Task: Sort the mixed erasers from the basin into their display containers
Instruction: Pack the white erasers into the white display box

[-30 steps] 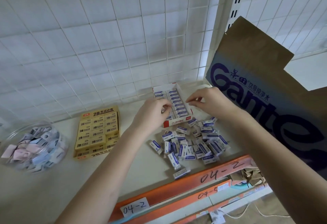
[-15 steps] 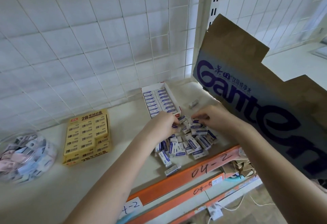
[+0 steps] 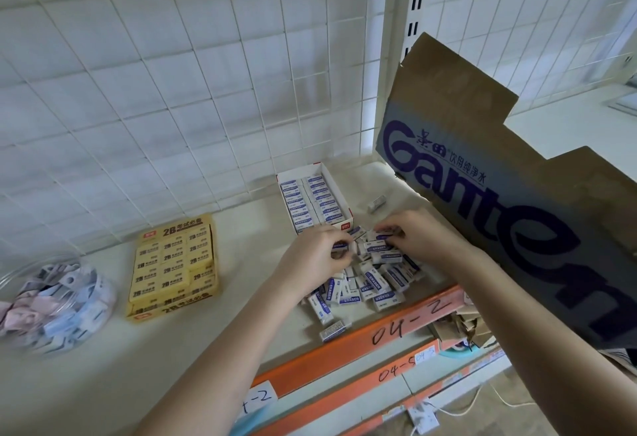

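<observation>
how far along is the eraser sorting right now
Done: the yellow box looks full, and the white box holds two packed rows. In hand: the left hand and right hand pinch erasers at the far edge of the pile. Left: most of the pile, plus a stray eraser by the cardboard and another eraser at the front of the shelf.

Matt cardboard box (image 3: pixel 448 97), probably clear-plastic tub (image 3: pixel 38 261)

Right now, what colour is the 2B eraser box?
The 2B eraser box is yellow; head view.
</observation>
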A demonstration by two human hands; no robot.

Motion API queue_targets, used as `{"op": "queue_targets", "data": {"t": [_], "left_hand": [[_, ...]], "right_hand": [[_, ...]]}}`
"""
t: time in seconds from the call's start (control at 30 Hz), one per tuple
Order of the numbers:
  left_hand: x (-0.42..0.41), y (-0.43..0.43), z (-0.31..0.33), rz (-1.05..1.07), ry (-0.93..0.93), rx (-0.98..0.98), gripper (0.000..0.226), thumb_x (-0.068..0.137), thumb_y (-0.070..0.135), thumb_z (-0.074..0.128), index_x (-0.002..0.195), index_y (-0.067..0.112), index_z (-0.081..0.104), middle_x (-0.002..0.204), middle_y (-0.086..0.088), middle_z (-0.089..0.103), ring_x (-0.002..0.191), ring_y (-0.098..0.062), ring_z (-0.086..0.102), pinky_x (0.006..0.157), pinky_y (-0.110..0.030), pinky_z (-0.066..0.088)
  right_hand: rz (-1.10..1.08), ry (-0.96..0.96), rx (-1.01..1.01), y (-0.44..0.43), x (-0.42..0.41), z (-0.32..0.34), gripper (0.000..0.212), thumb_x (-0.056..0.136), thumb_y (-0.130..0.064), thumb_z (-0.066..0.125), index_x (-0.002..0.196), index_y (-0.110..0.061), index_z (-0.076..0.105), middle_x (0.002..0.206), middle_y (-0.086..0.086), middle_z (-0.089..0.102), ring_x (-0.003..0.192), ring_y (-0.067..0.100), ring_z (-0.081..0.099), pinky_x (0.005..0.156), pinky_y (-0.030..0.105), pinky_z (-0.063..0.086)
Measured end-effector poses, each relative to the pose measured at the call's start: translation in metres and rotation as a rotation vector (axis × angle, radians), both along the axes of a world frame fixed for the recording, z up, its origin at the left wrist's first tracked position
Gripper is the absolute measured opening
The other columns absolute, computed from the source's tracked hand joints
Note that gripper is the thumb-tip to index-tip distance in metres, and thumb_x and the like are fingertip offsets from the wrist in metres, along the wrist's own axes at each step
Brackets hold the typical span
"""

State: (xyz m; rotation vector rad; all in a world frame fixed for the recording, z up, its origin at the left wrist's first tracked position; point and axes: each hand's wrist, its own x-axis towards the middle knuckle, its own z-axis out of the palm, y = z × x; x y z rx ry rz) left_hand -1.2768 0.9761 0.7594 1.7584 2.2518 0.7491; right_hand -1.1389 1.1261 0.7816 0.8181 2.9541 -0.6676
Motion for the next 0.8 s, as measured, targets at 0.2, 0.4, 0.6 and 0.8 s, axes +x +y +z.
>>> {"op": "queue_targets", "data": {"t": [0.2,0.4,0.6,0.8], "left_hand": [[-0.003,-0.016,0.005,0.046,-0.010,0.273,0.028,0.085,0.028,0.062,0.109,0.016,0.068,0.102,0.005,0.071,0.086,-0.006,0.067,0.081,-0.030,0.056],[-0.025,-0.027,0.014,0.196,-0.066,0.461,0.029,0.081,0.004,0.071,0.109,0.008,0.069,0.099,-0.002,0.070,0.084,-0.002,0.064,0.076,-0.010,0.052],[-0.051,-0.036,0.015,0.322,-0.040,0.452,0.034,0.077,-0.004,0.071,0.109,0.007,0.069,0.100,-0.003,0.069,0.084,0.000,0.062,0.074,0.000,0.045],[-0.065,-0.028,0.015,0.311,-0.090,0.385,0.034,0.080,-0.002,0.068,0.111,0.012,0.069,0.102,0.005,0.066,0.086,0.000,0.061,0.075,0.001,0.044]], "right_hand": [[-0.038,0.096,-0.044,-0.002,0.000,0.007,0.037,0.088,-0.010,0.062,0.123,-0.020,0.062,0.119,0.000,0.065,0.105,0.012,0.059,0.082,0.014,0.041],[-0.032,0.230,-0.048,-0.003,-0.012,0.011,0.029,0.087,-0.013,0.063,0.115,-0.020,0.066,0.110,-0.005,0.066,0.091,0.003,0.057,0.072,0.004,0.038],[-0.054,0.247,-0.036,-0.005,-0.024,0.011,0.028,0.088,-0.024,0.063,0.115,-0.019,0.063,0.108,-0.007,0.065,0.091,0.004,0.057,0.062,-0.002,0.034],[-0.039,0.279,-0.047,0.006,-0.048,0.011,0.026,0.089,-0.019,0.063,0.115,-0.020,0.065,0.109,-0.006,0.065,0.091,0.004,0.056,0.075,0.005,0.038]]}}
